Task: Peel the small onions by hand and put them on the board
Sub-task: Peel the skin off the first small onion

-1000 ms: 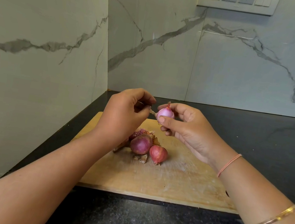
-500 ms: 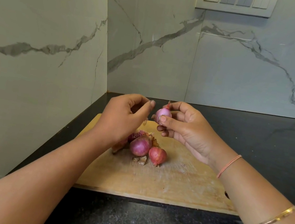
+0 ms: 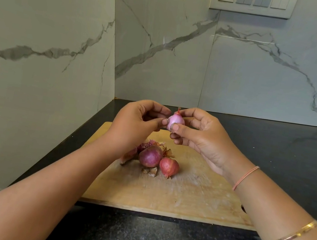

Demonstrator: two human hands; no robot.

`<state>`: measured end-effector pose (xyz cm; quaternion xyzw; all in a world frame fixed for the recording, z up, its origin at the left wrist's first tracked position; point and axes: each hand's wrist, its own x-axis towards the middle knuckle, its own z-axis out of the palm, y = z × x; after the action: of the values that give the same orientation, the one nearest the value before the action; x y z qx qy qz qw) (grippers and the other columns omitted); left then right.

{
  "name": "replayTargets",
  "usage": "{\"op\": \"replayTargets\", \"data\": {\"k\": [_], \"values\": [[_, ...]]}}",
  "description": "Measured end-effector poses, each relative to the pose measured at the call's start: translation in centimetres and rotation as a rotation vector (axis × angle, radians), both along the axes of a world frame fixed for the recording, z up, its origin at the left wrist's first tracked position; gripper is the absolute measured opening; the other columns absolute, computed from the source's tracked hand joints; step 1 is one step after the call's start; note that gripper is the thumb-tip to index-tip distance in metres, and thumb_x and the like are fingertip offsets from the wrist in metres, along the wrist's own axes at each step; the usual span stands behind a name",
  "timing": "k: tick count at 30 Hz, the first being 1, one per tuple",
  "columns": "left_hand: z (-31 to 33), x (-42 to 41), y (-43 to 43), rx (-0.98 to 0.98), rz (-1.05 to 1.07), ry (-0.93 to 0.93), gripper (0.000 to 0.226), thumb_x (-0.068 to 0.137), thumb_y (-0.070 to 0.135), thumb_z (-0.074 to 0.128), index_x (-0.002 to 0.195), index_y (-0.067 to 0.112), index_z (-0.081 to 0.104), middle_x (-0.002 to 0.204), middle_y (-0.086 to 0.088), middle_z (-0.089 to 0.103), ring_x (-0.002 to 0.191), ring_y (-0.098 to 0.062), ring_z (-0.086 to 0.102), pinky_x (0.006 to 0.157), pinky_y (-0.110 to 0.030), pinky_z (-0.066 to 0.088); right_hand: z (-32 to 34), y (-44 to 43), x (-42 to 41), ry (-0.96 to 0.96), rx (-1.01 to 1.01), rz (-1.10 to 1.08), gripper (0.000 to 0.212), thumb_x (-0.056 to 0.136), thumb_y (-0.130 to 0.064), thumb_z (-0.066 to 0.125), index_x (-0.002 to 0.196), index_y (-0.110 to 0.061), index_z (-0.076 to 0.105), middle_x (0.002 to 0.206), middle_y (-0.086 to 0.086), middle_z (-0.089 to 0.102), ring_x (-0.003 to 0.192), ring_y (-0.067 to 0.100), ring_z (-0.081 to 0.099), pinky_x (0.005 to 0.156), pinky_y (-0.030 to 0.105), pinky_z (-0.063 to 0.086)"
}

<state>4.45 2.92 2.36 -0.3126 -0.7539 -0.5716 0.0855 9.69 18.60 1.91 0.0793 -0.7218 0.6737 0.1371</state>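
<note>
Onion (image 3: 176, 120), small, nearly bare: was pinched in right hand (image 3: 199, 131) above far edge of board (image 3: 192, 199); left hand (image 3: 138, 120) nipped its left side. Judged best peeled toward stem tuft (image 3: 179, 110), with a light grip.

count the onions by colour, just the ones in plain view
pale pink onion, pinched by left hand and right hand: 1
purple onion, on the board: 1
red onion, on the board: 1
total: 3
reddish lump behind the purple onion, half hidden, not counted
</note>
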Motion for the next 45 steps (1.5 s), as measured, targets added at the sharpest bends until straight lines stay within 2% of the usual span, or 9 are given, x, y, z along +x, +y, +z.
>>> {"op": "replayTargets", "data": {"k": [8,12,16,19,23,31,34,38,45], "values": [[-0.3,-1.3,-0.3,0.007,0.072,-0.052,0.018,0.088,0.002,0.062,0.097,0.016,0.069,0.079,0.009,0.066,0.060,0.010,0.056,0.061,-0.008,0.044,0.0,0.0,-0.3,-0.020,-0.068,0.014,0.027,0.094,-0.002,0.052,0.121,-0.004,0.057,0.090,0.007,0.063,0.069,0.011,0.058,0.064,0.020,0.051],[-0.2,-0.9,-0.2,-0.020,0.062,-0.012,0.022,0.088,0.001,0.061,0.090,0.022,0.067,0.080,0.011,0.066,0.064,0.011,0.057,0.061,-0.006,0.043,0.0,0.0,-0.4,-0.037,-0.096,0.005,0.020,0.090,-0.009,0.060,0.109,-0.009,0.063,0.086,0.004,0.063,0.070,0.011,0.056,0.063,0.020,0.049],[-0.4,-0.9,-0.3,-0.101,0.155,0.083,0.023,0.089,0.003,0.060,0.090,0.024,0.067,0.085,0.014,0.066,0.080,0.002,0.061,0.076,-0.014,0.049,-0.2,-0.1,-0.3,-0.024,-0.002,-0.031,0.030,0.080,-0.011,0.072,0.110,-0.010,0.064,0.085,0.002,0.063,0.070,0.011,0.055,0.062,0.022,0.047],[-0.5,-0.9,-0.3,-0.176,0.227,0.173,0.023,0.089,0.001,0.057,0.097,0.020,0.069,0.086,0.015,0.063,0.086,0.000,0.060,0.079,-0.014,0.049,-0.1,-0.1,-0.2,-0.051,-0.066,0.020,0.025,0.086,-0.008,0.065,0.110,-0.006,0.061,0.087,0.004,0.063,0.067,0.012,0.059,0.060,0.023,0.051],[-0.6,-1.1,-0.5,-0.190,0.286,0.230,0.024,0.090,0.000,0.055,0.098,0.019,0.068,0.086,0.015,0.062,0.080,0.004,0.057,0.070,-0.001,0.042,0.2,-0.1,-0.1,-0.072,-0.138,0.060,0.015,0.093,-0.004,0.054,0.107,-0.007,0.057,0.089,0.009,0.064,0.067,0.017,0.064,0.062,0.025,0.055],[-0.5,-1.5,-0.9,-0.196,0.362,0.251,0.025,0.090,-0.002,0.053,0.100,0.015,0.068,0.087,0.011,0.062,0.075,0.007,0.054,0.065,0.004,0.039,0.4,0.0,-0.1,-0.104,-0.245,0.202,0.022,0.094,0.005,0.045,0.109,-0.005,0.057,0.092,0.014,0.062,0.072,0.020,0.064,0.064,0.027,0.056],[-0.4,-1.3,-0.8,-0.217,0.349,0.248,0.023,0.091,0.003,0.053,0.101,0.018,0.068,0.086,0.014,0.061,0.075,0.005,0.055,0.064,-0.001,0.042,0.5,-0.1,-0.1,-0.115,-0.279,0.200,0.023,0.094,0.006,0.043,0.109,-0.004,0.058,0.091,0.015,0.061,0.071,0.021,0.064,0.063,0.026,0.056],[-0.5,-0.7,-0.4,-0.251,0.269,0.301,0.021,0.090,0.011,0.055,0.104,0.022,0.066,0.098,0.007,0.061,0.085,-0.006,0.057,0.075,-0.021,0.048,0.5,0.1,-0.1,-0.121,-0.300,0.169,0.021,0.094,0.004,0.044,0.107,-0.004,0.058,0.086,0.014,0.064,0.068,0.019,0.065,0.060,0.026,0.055],[-0.9,0.1,-0.1,-0.343,0.118,0.384,0.023,0.089,0.008,0.058,0.108,0.019,0.065,0.095,0.009,0.065,0.087,-0.007,0.062,0.082,-0.028,0.051,0.5,0.2,-0.1,-0.126,-0.275,0.046,0.011,0.093,-0.004,0.053,0.102,-0.005,0.059,0.083,0.014,0.065,0.063,0.017,0.064,0.055,0.024,0.053]]}}
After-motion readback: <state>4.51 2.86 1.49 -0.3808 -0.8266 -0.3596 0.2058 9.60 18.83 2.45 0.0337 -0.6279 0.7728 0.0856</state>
